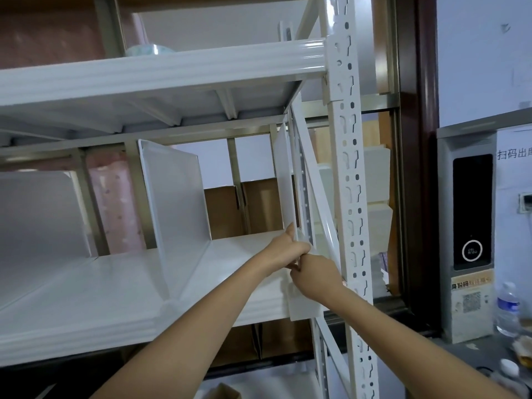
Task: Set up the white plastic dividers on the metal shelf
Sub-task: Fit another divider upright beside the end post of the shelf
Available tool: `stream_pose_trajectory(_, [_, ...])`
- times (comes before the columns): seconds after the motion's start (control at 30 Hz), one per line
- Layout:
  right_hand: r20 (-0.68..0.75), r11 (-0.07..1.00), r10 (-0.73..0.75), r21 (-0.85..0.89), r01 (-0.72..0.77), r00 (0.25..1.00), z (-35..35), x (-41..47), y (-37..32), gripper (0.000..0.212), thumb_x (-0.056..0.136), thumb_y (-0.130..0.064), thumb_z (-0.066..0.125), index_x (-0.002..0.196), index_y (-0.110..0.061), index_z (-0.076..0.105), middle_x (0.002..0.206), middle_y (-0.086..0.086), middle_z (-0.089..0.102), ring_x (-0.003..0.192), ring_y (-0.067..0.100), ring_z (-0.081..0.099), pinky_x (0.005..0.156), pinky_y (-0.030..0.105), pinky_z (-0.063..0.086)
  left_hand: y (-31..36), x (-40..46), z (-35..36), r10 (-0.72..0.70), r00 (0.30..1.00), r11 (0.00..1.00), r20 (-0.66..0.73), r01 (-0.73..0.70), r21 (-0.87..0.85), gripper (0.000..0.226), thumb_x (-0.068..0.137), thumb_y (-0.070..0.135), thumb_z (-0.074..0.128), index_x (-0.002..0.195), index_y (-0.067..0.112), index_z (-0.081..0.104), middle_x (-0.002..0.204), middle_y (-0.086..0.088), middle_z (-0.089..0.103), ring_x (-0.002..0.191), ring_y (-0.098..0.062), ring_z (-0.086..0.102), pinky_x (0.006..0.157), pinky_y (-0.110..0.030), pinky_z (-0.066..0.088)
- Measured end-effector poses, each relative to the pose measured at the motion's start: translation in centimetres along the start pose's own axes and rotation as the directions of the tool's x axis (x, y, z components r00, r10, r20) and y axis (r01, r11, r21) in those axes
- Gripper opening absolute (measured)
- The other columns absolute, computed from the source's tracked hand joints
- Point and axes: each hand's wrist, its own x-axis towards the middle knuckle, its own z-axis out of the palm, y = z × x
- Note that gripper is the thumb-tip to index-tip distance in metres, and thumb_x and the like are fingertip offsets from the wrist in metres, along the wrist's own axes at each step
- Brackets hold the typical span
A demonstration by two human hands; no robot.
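A white metal shelf (115, 283) fills the view, with a perforated upright post (349, 168) at its right end. One white plastic divider (175, 203) stands upright mid-shelf, and another (37, 214) stands at the left. A third divider (285, 180) stands on edge at the shelf's right end, close to the post. My left hand (288, 249) grips its lower front edge. My right hand (313, 279) holds the same divider just below, where its front tab (299, 308) hangs over the shelf's lip. Fingertips of both hands are hidden behind the divider.
An upper shelf board (161, 73) hangs overhead with a tape roll (149, 50) on it. Brown cartons (244, 208) stand behind the shelf. To the right are a grey scanner terminal (470, 226) and a water bottle (508, 309) on a dark counter.
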Motion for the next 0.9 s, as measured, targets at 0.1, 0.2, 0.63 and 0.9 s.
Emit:
stream_pose_trajectory(0.1, [-0.009,1.000,-0.004,0.000,0.004,1.000,0.0,-0.1,0.1,0.014,0.098,-0.022,0.042,0.092,-0.015,0.053,0.065,-0.005,0.043,0.073,0.017,0.051,0.049,0.017,0.030,-0.4,0.1,-0.1,-0.018,1.000,1.000,-0.004,0.018,-0.026,0.080,0.071,0.017,0.049,0.137,-0.013,0.016,0.120,-0.036,0.050,0.053,-0.009,0.046,0.062,-0.025,0.047])
stream_pose_trajectory(0.2, [-0.028,1.000,-0.002,0.018,0.002,1.000,0.2,-0.1,0.2,0.022,0.098,-0.022,0.043,0.104,-0.009,0.060,0.065,-0.005,0.042,0.074,0.016,0.050,0.049,0.016,0.029,-0.7,0.3,-0.1,-0.009,1.000,1.000,0.002,0.009,-0.023,0.078,0.073,0.016,0.048,0.136,-0.014,0.015,0.116,-0.038,0.050,0.053,-0.009,0.047,0.065,-0.027,0.049])
stream_pose_trajectory(0.63, [0.123,0.998,0.015,0.061,-0.023,0.992,-0.9,-0.1,0.2,0.011,0.095,-0.019,0.045,0.091,-0.014,0.054,0.082,0.002,0.059,0.081,0.020,0.055,0.058,0.020,0.037,-3.3,-0.1,-2.0,-0.001,0.939,0.920,0.343,0.135,-0.367,0.053,0.070,0.039,0.072,0.109,0.013,0.049,0.124,-0.009,0.049,0.116,-0.023,0.048,0.103,-0.037,0.042])
stream_pose_trajectory(0.9, [0.216,0.985,0.002,0.169,-0.040,0.976,-2.1,0.2,0.3,0.042,0.097,-0.032,0.039,0.132,-0.010,0.042,0.103,0.007,0.059,0.091,0.021,0.052,0.079,0.029,0.043,-4.1,3.0,-3.2,-0.206,0.969,0.698,0.139,0.245,-0.673,0.029,0.071,0.011,0.050,0.099,0.006,0.045,0.091,-0.016,0.044,0.080,-0.030,0.047,0.084,-0.036,0.045])
